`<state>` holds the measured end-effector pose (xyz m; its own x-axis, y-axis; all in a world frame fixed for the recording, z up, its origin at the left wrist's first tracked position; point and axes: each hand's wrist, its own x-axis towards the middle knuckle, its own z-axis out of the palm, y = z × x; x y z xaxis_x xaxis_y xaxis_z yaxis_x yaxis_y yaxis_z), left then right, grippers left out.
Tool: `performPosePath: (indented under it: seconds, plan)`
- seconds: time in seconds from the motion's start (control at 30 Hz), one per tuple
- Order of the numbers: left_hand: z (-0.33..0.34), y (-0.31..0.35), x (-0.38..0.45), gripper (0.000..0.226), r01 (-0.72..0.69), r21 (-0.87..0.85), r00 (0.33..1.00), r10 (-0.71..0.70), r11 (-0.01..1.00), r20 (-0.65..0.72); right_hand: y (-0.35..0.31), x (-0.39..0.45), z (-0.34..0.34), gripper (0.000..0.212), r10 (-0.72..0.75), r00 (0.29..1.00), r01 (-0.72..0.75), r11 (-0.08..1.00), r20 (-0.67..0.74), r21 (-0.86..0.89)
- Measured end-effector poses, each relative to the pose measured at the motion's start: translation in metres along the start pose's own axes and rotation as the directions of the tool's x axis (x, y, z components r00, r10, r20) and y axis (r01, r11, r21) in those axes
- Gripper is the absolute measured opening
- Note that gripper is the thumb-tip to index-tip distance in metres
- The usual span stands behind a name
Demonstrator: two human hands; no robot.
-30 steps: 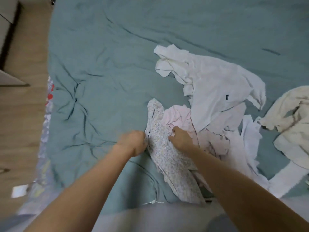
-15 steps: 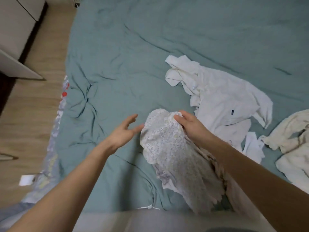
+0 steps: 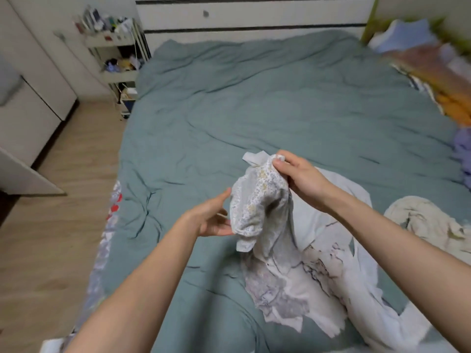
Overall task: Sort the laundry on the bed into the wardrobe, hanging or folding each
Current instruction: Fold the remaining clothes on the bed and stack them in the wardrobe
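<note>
Above the near middle of the teal bed (image 3: 280, 103), the right hand (image 3: 298, 174) pinches the top of a small-flowered white garment (image 3: 257, 207), lifted and hanging crumpled. At its left edge the left hand (image 3: 214, 220) lies with fingers loosely straight, touching the cloth. White clothes (image 3: 331, 276) lie heaped beneath. Far left, a white shelf cart (image 3: 119, 42) holds blurred bottles; no writing is readable.
</note>
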<state>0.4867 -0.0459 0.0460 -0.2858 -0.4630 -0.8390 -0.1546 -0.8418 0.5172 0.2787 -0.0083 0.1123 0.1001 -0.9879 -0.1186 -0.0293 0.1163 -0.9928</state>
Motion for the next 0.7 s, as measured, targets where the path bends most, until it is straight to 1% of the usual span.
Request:
performPosePath:
  seconds: [0.07,0.1,0.17,0.23,0.27,0.3,0.33,0.37,0.4,0.43,0.47,0.53,0.57,0.63,0.7]
  plan:
    - [0.0,0.0,-0.002,0.067,-0.035,-0.155,0.994,0.05,0.987,0.095,-0.001,-0.012,0.014,0.019,-0.013,0.998,0.016,0.999,0.059,-0.045]
    - [0.001,0.001,-0.003,0.058,-0.049,-0.228,0.986,0.083,0.973,0.143,0.0,-0.018,0.021,0.021,-0.001,0.996,0.006,0.998,0.084,-0.064]
    - [0.0,0.002,-0.005,0.044,-0.054,-0.349,0.974,0.127,0.936,0.19,0.006,-0.031,0.035,0.025,0.055,0.989,-0.039,0.993,0.138,-0.112]
    - [-0.005,0.007,-0.015,0.038,-0.112,-0.355,0.972,0.177,0.928,0.157,0.007,-0.041,0.046,0.025,0.148,0.961,-0.108,0.978,0.232,-0.176]
    - [-0.01,0.01,-0.021,0.039,-0.168,-0.332,0.966,0.222,0.928,0.132,0.007,-0.043,0.049,0.025,0.189,0.949,-0.145,0.973,0.252,-0.182]
    - [-0.014,0.013,-0.027,0.044,-0.232,-0.32,0.952,0.282,0.919,0.12,0.005,-0.043,0.05,0.027,0.208,0.952,-0.174,0.971,0.225,-0.161]
    - [-0.018,0.018,-0.036,0.049,-0.296,-0.313,0.928,0.349,0.903,0.128,0.002,-0.04,0.05,0.027,0.203,0.969,-0.187,0.975,0.141,-0.122]
    - [-0.02,0.023,-0.049,0.052,-0.345,-0.325,0.901,0.407,0.881,0.147,-0.001,-0.035,0.048,0.023,0.172,0.985,-0.17,0.981,0.011,-0.089]
    - [-0.023,0.028,-0.062,0.05,-0.384,-0.33,0.871,0.457,0.862,0.18,-0.003,-0.028,0.044,0.015,0.122,0.986,-0.131,0.988,-0.112,-0.083]
    - [-0.025,0.033,-0.074,0.047,-0.418,-0.324,0.844,0.495,0.848,0.207,-0.008,-0.022,0.042,0.015,0.068,0.98,-0.087,0.992,-0.186,-0.096]
    - [-0.028,0.038,-0.086,0.047,-0.446,-0.307,0.82,0.521,0.841,0.236,-0.012,-0.016,0.042,0.026,0.017,0.98,-0.036,0.995,-0.199,-0.092]
    - [-0.034,0.046,-0.107,0.057,-0.475,-0.281,0.785,0.546,0.834,0.292,-0.018,-0.006,0.046,0.043,-0.066,0.993,0.064,0.998,-0.101,-0.027]
    - [-0.037,0.049,-0.114,0.062,-0.478,-0.282,0.774,0.551,0.832,0.312,-0.02,-0.002,0.049,0.046,-0.094,0.995,0.095,0.995,-0.026,0.013]
    - [-0.043,0.054,-0.126,0.067,-0.48,-0.319,0.764,0.568,0.817,0.307,-0.024,0.002,0.059,0.049,-0.127,0.986,0.121,0.991,0.108,0.058]
    - [-0.045,0.056,-0.136,0.069,-0.482,-0.356,0.75,0.587,0.8,0.303,-0.028,0.004,0.069,0.052,-0.158,0.975,0.15,0.987,0.157,0.064]
